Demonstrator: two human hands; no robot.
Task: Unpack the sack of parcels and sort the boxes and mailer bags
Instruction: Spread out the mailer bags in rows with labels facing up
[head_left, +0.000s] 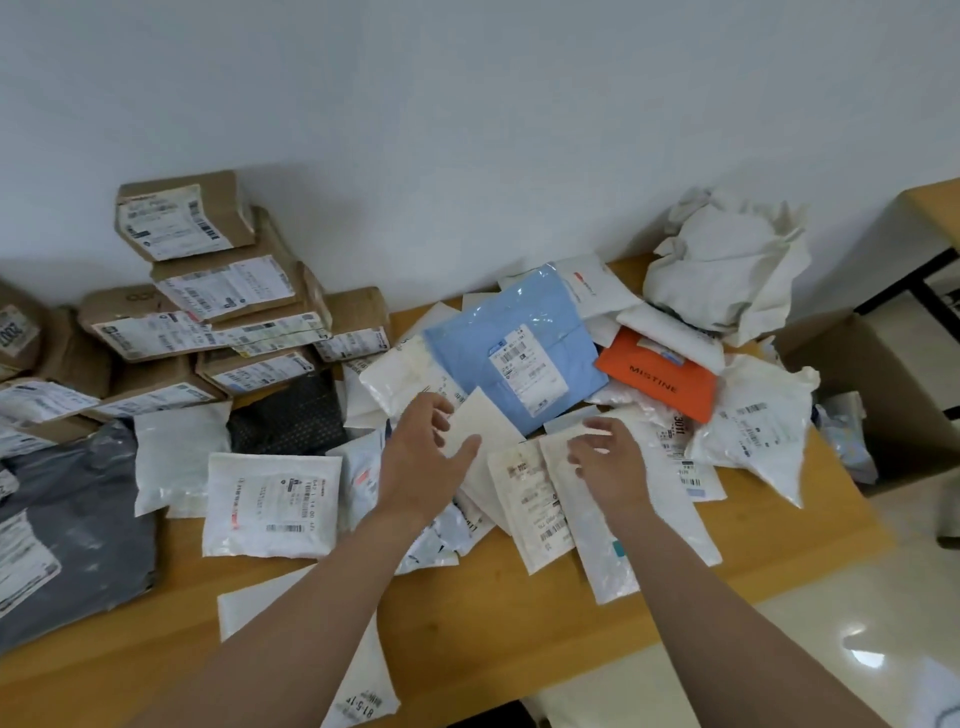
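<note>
Brown cardboard boxes (208, 291) with labels are stacked at the table's back left against the wall. Mailer bags lie spread over the middle and right: a light blue bag (514, 332), an orange bag (660, 379), a black bag (291, 415), a big grey bag (72, 519) and several white ones. The crumpled white sack (727, 270) lies at the back right. My left hand (421, 457) pinches a flat cream mailer (478, 421) between thumb and fingers. My right hand (608, 457) rests with spread fingers on another cream mailer (556, 457).
The wooden table (467, 623) shows bare wood near its front edge. An open cardboard box (883, 374) stands on the floor to the right. A second wooden table (935, 202) is at the far right. The white wall runs behind everything.
</note>
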